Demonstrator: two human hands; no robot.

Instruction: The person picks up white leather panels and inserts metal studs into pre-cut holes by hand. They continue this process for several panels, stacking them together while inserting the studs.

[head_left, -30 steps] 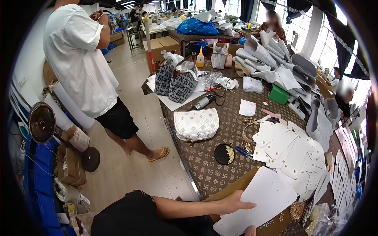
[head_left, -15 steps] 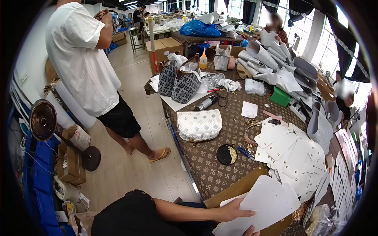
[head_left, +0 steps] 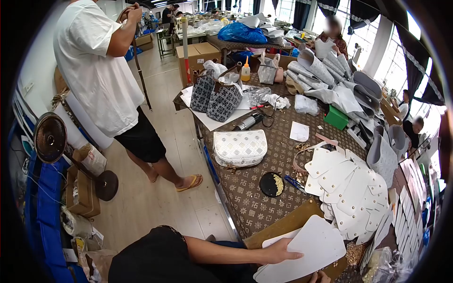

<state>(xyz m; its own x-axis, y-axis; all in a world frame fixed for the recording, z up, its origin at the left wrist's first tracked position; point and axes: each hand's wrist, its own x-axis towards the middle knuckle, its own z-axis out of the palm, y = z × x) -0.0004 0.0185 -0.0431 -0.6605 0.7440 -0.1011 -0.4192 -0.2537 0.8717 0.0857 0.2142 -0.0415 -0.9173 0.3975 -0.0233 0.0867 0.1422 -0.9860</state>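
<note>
My left hand [head_left: 282, 251] grips a white flat panel [head_left: 314, 243] with rounded corners, its thumb lying on top. Small holes show near the panel's far end. Beneath it, another white sheet [head_left: 276, 239] partly shows over a brown board [head_left: 302, 217]. At the bottom edge of the view, my right hand [head_left: 321, 277] is beside the panel's lower edge with its fingers bent together; most of it is cut off, and anything in it is hidden. Gold studs [head_left: 354, 253] are heaped just right of the panel.
White panels with gold studs [head_left: 351, 188] pile up on the patterned table [head_left: 245, 198]. Nearby are a black dish [head_left: 272, 184], blue-handled pliers [head_left: 295, 183] and a white patterned bag [head_left: 240, 148]. A person in a white shirt [head_left: 94, 70] stands left, near a fan [head_left: 50, 137].
My right hand has moved right along the panel's lower edge. The panel in my left hand has shifted slightly left and down. The standing person now holds a long dark strap hanging down.
</note>
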